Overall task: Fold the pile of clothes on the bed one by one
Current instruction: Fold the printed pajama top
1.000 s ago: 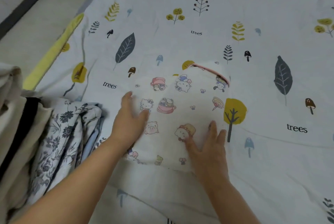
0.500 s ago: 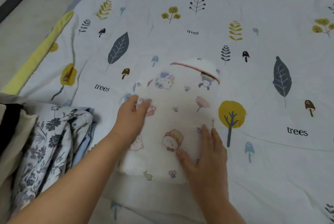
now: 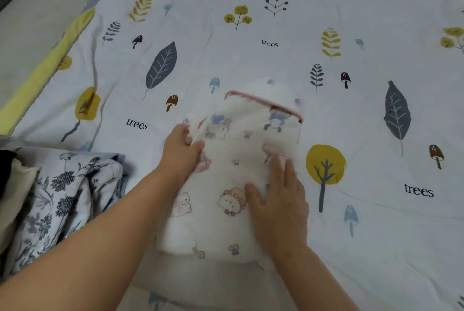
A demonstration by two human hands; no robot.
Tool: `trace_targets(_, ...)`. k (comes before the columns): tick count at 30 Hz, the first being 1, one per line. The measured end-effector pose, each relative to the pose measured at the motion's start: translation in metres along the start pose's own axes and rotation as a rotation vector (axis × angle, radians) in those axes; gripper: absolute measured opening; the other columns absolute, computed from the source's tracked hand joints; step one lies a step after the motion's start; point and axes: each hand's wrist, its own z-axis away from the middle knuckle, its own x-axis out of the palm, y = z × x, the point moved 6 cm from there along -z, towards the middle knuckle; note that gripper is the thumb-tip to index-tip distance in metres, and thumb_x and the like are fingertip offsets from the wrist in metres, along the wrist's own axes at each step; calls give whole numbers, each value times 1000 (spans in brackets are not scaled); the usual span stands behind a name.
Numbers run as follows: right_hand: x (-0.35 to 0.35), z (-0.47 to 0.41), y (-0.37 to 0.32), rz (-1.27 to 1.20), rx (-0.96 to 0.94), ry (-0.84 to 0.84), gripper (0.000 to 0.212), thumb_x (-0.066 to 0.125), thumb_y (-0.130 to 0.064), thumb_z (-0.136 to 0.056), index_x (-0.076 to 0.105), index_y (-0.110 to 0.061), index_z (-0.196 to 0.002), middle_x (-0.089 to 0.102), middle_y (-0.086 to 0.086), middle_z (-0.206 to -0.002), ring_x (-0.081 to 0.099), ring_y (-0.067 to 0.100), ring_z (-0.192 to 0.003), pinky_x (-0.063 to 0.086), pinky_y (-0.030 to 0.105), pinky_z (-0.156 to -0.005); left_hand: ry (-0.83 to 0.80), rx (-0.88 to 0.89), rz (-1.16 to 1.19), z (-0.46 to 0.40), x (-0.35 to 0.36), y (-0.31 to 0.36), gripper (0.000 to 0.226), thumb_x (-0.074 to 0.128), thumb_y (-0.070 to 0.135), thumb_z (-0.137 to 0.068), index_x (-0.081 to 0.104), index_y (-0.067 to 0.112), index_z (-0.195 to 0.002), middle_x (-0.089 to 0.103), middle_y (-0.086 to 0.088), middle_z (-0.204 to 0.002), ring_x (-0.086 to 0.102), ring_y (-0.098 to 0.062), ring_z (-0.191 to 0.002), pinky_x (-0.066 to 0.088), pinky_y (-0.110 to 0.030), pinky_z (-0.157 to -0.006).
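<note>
A small white garment [image 3: 236,150] printed with cartoon characters and edged in pink at its far end lies partly folded on the bed sheet [image 3: 251,34]. My left hand [image 3: 182,150] grips its left edge, fingers curled round the cloth, which is lifted toward the middle. My right hand [image 3: 280,197] lies flat with straight fingers on the garment's right side, pressing it down. At the left edge sits the pile of clothes [image 3: 57,192], topped by a blue-and-white floral piece.
The pale sheet, printed with trees, leaves and mushrooms, stretches far and right of the garment. A yellow border [image 3: 42,72] marks the bed's left edge, with the floor [image 3: 32,9] beyond. Beige and black fabric [image 3: 10,177] lies at the pile's left.
My left hand went from lying flat on the garment to gripping its left edge and drawing it inward and further up. The garment is now narrower. My right hand stayed pressing.
</note>
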Motion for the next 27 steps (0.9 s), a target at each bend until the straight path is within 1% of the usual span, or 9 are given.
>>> trace_targets(2, 7, -3, 0, 107, -21, -68, 70, 29, -57, -93, -9, -34, -148, -16, -4, -157, -1, 26, -144, 15, 42, -114, 143, 92, -479, -1, -6, -1, 48, 55, 9, -88, 35, 10, -133, 53, -15, -115, 58, -26, -92, 51, -28, -76)
trace_targets(5, 5, -8, -5, 166, -39, -22, 74, 13, -67, -86, -19, -36, -145, -28, -4, -153, -18, 28, -143, 0, 46, -115, 266, 485, -774, 24, 10, 25, 68, 49, 37, -89, 19, 23, -148, 19, -11, -154, 18, -32, -140, 17, -48, -111)
trace_targets(7, 13, -3, -8, 274, -81, 52, 79, 9, -70, -79, -6, -34, -147, -14, 1, -157, -8, 36, -143, 2, 52, -113, 150, 609, -1024, 34, 24, 7, 67, 26, 58, -88, 14, 30, -148, 5, -6, -158, 3, -36, -143, 3, -59, -109)
trace_targets(9, 30, 3, -8, 303, -116, 58, 75, 24, -65, -81, 29, -27, -145, 23, 10, -154, 17, 43, -137, 12, 59, -106, -10, 503, -1176, 28, 22, -34, 73, -3, 73, -80, -5, 40, -145, -15, 4, -156, -10, -34, -143, 0, -64, -108)
trace_targets(12, 48, 5, -8, 363, -154, 39, 70, 33, -58, -81, 39, -22, -140, 31, 12, -149, 24, 45, -135, 14, 62, -103, -52, 406, -1136, 15, 15, -66, 73, -21, 75, -70, -24, 46, -137, -30, 11, -150, -25, -25, -141, -6, -56, -113)
trace_targets(17, 46, 1, -8, 332, -123, 12, 67, 34, -56, -80, 47, -21, -136, 42, 14, -144, 30, 42, -131, 22, 58, -99, -68, 421, -1087, 13, 19, -59, 74, -10, 74, -76, -17, 40, -141, -20, 7, -155, -12, -30, -144, -4, -50, -113)
trace_targets(20, 18, 1, -1, 201, -106, 72, 62, 38, -49, -84, 45, -17, -136, 41, 16, -144, 38, 38, -131, 36, 51, -100, 85, 395, -989, 33, 7, -36, 78, 29, 62, -86, 10, 23, -150, 14, -15, -155, 20, -35, -139, 24, -48, -110)
trace_targets(22, -3, 0, 14, -14, 5, 87, 60, 45, -39, -90, 29, -21, -145, 21, 12, -153, 26, 27, -138, 31, 41, -108, 150, 206, -937, 47, -9, -30, 69, 45, 53, -88, 26, 18, -145, 35, -17, -139, 37, -33, -126, 35, -43, -99)
trace_targets(27, -11, 8, 29, -388, 233, -145, 78, 59, -39, -85, 15, -28, -149, 41, 3, -141, 44, 24, -126, 39, 37, -102, -176, -93, -762, 60, -18, -52, 80, 51, 61, -80, 22, 23, -145, 45, -9, -131, 48, -27, -117, 41, -37, -99)
